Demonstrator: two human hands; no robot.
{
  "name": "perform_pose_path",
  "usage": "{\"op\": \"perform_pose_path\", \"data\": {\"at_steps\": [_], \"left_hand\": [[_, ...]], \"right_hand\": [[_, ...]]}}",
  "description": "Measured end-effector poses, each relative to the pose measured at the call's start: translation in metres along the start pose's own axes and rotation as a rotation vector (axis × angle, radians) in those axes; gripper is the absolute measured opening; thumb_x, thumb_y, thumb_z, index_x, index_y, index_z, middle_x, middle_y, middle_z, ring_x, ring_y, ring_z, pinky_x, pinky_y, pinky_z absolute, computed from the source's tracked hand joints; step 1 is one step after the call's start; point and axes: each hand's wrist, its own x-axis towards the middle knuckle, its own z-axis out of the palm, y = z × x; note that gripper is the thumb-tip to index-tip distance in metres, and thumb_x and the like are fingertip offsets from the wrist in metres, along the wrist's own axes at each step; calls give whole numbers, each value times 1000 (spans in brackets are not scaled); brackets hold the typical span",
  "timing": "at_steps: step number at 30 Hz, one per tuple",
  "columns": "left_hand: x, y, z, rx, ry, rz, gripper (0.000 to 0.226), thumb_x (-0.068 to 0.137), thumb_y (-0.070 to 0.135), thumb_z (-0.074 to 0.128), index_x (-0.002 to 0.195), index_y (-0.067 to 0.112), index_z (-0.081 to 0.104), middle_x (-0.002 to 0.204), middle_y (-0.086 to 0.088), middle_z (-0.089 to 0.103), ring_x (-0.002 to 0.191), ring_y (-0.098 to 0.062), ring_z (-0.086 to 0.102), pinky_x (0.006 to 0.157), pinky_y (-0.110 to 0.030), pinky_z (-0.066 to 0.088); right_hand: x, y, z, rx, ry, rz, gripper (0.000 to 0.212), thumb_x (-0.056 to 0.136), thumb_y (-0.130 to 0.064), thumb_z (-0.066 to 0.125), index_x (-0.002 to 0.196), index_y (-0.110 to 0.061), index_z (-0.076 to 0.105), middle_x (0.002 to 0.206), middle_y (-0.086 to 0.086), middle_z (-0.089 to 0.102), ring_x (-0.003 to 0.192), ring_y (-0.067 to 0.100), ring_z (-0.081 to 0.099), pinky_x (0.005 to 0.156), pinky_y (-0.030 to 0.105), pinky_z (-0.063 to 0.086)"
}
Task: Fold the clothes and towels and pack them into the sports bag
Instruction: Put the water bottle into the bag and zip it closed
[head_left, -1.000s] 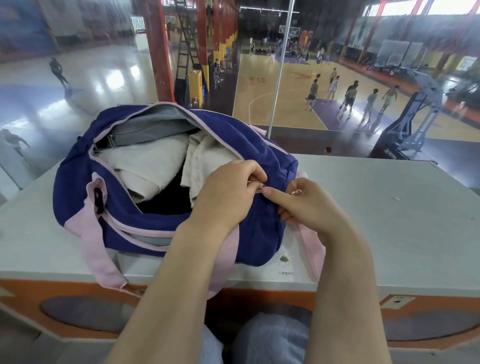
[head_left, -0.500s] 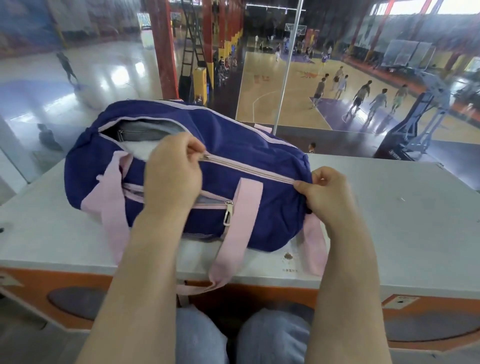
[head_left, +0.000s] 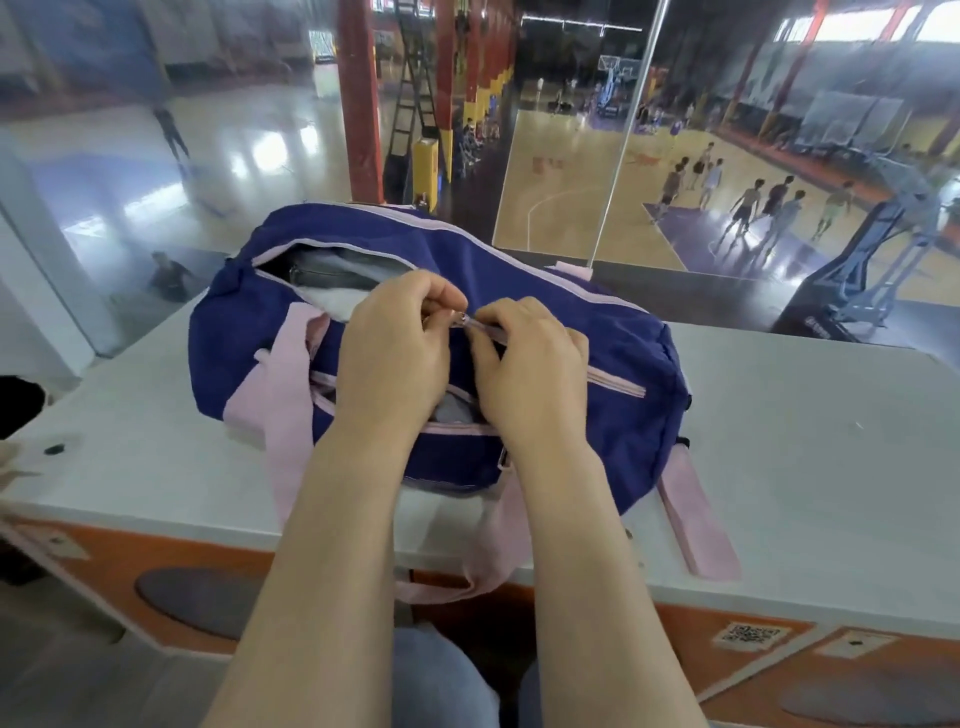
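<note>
Both hands: left hand (head_left: 395, 358), right hand (head_left: 530, 374) pinch zipper (head_left: 464, 319) atop sports bag (head_left: 571, 312)

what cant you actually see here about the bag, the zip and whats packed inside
Head view only:
- Zipper pull: mostly covered by the fingers of the left hand and right hand.
- Contents of the sports bag: only a grey and white sliver shows at the opening.
- Front pocket: hidden behind both wrists.
- Bag's far side: out of sight.

Grey table (head_left: 779, 467); basketball court (head_left: 597, 171) beyond glass.
</note>
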Motion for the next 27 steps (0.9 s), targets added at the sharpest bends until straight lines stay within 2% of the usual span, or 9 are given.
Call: {"op": "perform_pose_path", "data": {"at_steps": [2,4,8,11,13,16,19,23,27], "left_hand": [[3,-1,-5,16,-3,32,16,90,11,57,89,25,64,89,12,64,84,-3,57,72,-6,38],[6,-5,-10,44,52,27,16,91,12,56,89,25,64,91,11,63,85,-6,56,76,-14,42],[9,-12,-17,159,202,19,17,92,13,55,88,25,66,91,8,66,90,-16,58,86,-34,44],[12,-21,-25,205,266,-69,18,91,14,54,86,28,65,92,7,68,93,-21,60,89,-40,43],[15,-36,-41,164,326,-161,23,86,12,50,85,28,66,94,3,70,94,-25,61,88,-44,47],[12,-62,-62,184,420,-269,22,84,15,49,88,24,68,96,-3,70,96,-31,61,88,-45,47],[3,-69,-51,225,345,-277,25,85,9,45,84,22,66,96,-7,67,94,-35,57,80,-43,45],[2,-71,-44,240,325,-257,28,89,7,43,91,19,68,104,-8,63,99,-32,55,72,-32,35],[3,-70,-42,292,236,-198,34,89,9,39,93,20,72,102,-6,69,94,-33,57,77,-42,45]], "right_hand": [[2,3,-1,33,80,20,13,95,-32,57,97,-29,69,98,-8,65,93,17,59,85,33,31],[3,6,-4,47,113,46,11,93,-31,59,94,-30,70,97,-9,66,93,16,59,85,34,30],[4,9,-13,33,118,111,13,94,-32,57,95,-33,70,101,-11,68,96,11,58,87,33,28],[7,18,-20,14,144,153,15,94,-32,56,96,-33,71,102,-12,69,99,10,57,85,32,25],[8,31,-24,48,166,194,15,93,-32,57,95,-33,72,100,-13,70,98,9,60,90,33,31],[6,48,-32,44,208,231,15,93,-32,57,95,-32,72,100,-13,71,97,11,62,96,42,41],[5,51,-31,-6,215,217,16,95,-30,55,97,-33,71,103,-13,70,99,13,60,95,42,36],[3,55,-26,-33,212,178,19,97,-33,53,102,-32,71,106,-11,69,100,15,58,95,41,35],[2,57,-25,-29,190,178,20,97,-33,52,105,-32,71,111,-11,69,104,14,58,98,39,35]]}}
